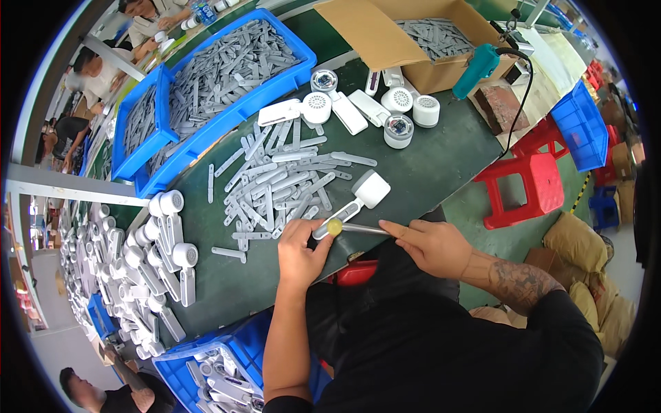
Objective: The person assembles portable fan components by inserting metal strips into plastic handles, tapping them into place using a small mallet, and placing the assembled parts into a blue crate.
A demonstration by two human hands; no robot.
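On the near edge of the green table, my left hand (301, 256) grips the handle end of a white device (370, 189) that has a round head and a flat handle with a grey strip. The head points away, up and to the right. My right hand (435, 249) is closed around the metal shaft of a small mallet (365, 229). Its round yellow head rests over the lower handle, beside my left thumb; whether it touches cannot be told. Just beyond my hands spreads a loose pile of slim grey strips (275, 182).
Several white devices (350, 113) lie at the far side, more (148, 255) heap at left. Blue bins (227, 103) and a cardboard box (372, 34) hold grey strips. A teal corded tool (476, 71) stands far right; red stools (530, 189) and a blue crate (241, 344) flank the table.
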